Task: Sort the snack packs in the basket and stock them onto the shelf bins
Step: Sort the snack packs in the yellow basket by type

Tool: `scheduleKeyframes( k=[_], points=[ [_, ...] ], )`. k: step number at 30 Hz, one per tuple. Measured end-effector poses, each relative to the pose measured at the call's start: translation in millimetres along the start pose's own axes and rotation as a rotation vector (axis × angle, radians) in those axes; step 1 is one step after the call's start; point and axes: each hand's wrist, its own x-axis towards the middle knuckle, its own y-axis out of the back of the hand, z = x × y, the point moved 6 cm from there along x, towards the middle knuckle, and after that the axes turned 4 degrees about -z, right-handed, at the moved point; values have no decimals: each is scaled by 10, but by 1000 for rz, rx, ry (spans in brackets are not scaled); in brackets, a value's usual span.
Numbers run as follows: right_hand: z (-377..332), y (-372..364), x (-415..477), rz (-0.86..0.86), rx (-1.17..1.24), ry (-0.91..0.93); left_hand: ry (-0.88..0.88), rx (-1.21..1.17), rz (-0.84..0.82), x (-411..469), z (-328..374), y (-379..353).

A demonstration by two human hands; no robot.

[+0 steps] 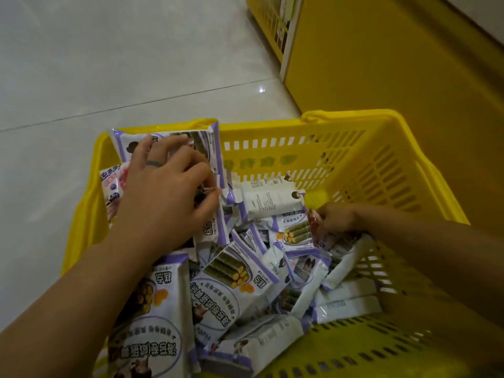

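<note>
Early days here: the basket sits on the floor, loaded with white-and-purple packs heaped every which way, some face up, some showing their plain backs. By my read the sorting is only under way and the stocking hasn't started; most of the load is left to go. The yellow shelf stands just beyond the basket, a slotted bin at its far end, and what's in that bin is too small to tell.

Left grip is up at the far-left corner, fingers curled over a bundle of upright packs leaning on the basket wall, thumb clamping their near edge. That looks like the sorted stack, right under the palm.

Right grip is low at the right side, fingers curled tight, seemingly pinching a small red pack at its fingertips, the odd one out, just above the loose heap.
</note>
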Motion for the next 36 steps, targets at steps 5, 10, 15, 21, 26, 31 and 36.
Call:
scheduleKeyframes(
  k=[5,10,15,21,26,31,36],
  points=[
    [-26,20,83,-4,-61,55,-22,-1,20,9,-7,2],
    [-21,-67,78,-85,-110,50,-43,2,43,2,-11,-6],
    [-52,-133,52,-3,-118,84,-52,6,51,9,-17,-4],
    [-113,93,-242,139,-148,113,-54,10,31,7,-8,5],
    [-110,384,-639,332,-276,34,-67,13,-7,-19,5,19],
    [-204,680,-1182,595,-435,58,-99,-22,-103,-76,0,63],
    [-539,830,-1771,642,-310,259,-72,-107,-77,-213,37,267]
  ],
)
